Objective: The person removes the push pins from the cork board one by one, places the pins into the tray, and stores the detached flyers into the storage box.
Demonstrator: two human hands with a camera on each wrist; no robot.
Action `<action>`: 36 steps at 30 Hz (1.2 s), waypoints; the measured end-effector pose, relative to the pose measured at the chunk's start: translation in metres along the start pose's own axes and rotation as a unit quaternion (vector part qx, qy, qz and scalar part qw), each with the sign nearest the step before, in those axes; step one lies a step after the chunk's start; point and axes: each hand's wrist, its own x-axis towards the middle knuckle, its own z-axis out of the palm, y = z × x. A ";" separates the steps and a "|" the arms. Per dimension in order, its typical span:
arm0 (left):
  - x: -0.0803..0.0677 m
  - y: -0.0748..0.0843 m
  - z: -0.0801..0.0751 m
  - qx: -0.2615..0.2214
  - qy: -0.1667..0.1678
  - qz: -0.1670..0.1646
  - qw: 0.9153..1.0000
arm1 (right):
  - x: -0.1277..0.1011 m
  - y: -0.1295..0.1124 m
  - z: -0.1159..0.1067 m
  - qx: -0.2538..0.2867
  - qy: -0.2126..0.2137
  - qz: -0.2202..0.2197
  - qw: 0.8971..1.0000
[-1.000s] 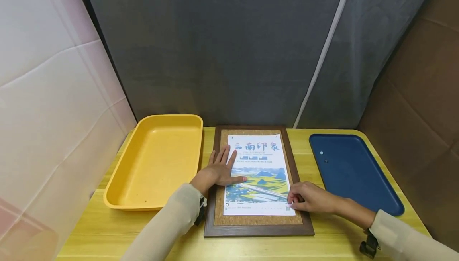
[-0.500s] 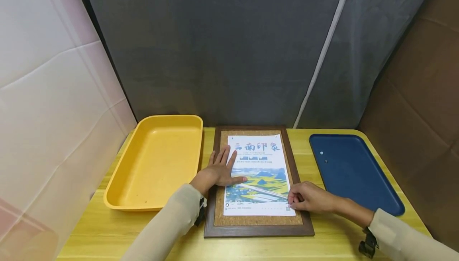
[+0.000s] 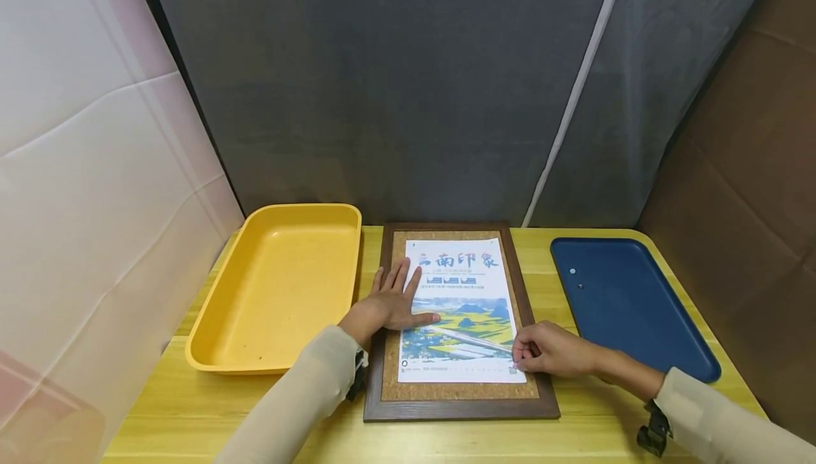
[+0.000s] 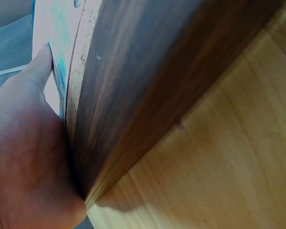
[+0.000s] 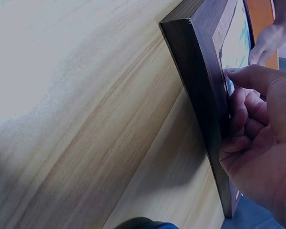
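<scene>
The cork board [image 3: 460, 393] with a dark wooden frame lies flat in the middle of the table [image 3: 191, 414], and a printed poster [image 3: 459, 308] lies on it. The left hand [image 3: 389, 304] rests flat, fingers straight, on the poster's edge at 9 o'clock. The right hand [image 3: 551, 351] has curled fingers — they pinch something small at the poster's corner at 4 o'clock, too small to identify. The yellow tray [image 3: 280, 287] stands at 9 o'clock of the board, the blue tray [image 3: 627, 308] at 3 o'clock.
</scene>
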 end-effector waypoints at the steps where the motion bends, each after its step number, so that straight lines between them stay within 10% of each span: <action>1: 0.000 0.000 0.000 0.000 0.001 0.000 1.000 | 0.000 0.000 0.000 0.003 -0.001 0.000 1.000; 36: 0.001 0.000 0.002 -0.011 0.002 -0.004 1.000 | -0.005 0.002 -0.006 0.081 -0.016 0.017 0.996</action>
